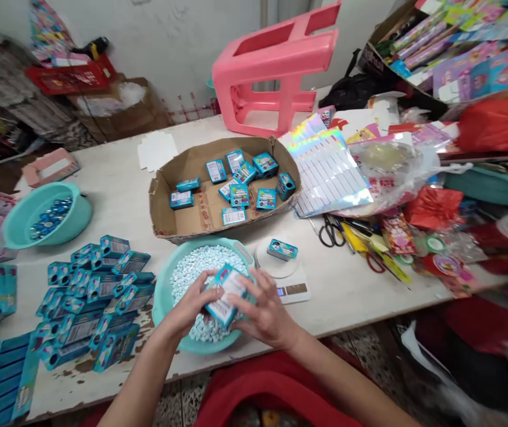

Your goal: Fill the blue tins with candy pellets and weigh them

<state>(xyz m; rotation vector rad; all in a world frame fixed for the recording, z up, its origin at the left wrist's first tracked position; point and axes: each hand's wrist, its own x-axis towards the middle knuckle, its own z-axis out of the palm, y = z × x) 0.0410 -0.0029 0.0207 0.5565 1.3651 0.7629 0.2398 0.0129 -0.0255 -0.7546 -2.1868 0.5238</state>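
A small blue box (226, 295) with a white printed panel is held tilted above a turquoise basin (165, 308). My left hand (198, 299) grips its left side, fingers bent round the edge. On the other side, my right hand (265, 305) has its fingers around the box, slightly blurred. Small pale blue pieces (205, 261) fill the basin below. Just right of the basin, another blue box (283, 249) lies on a white kitchen scale (301, 290). Behind the basin, a cut-down cardboard box (178, 222) holds several more blue boxes.
Several blue boxes (98, 279) stand grouped at left, near a turquoise bowl (82, 213) of shiny blue pieces. Flat blue cartons (2, 379) lie at the left edge. A pink stool (276, 59) rests on its side at the back. Scissors (330, 232) and holographic sheets (325, 172) lie right.
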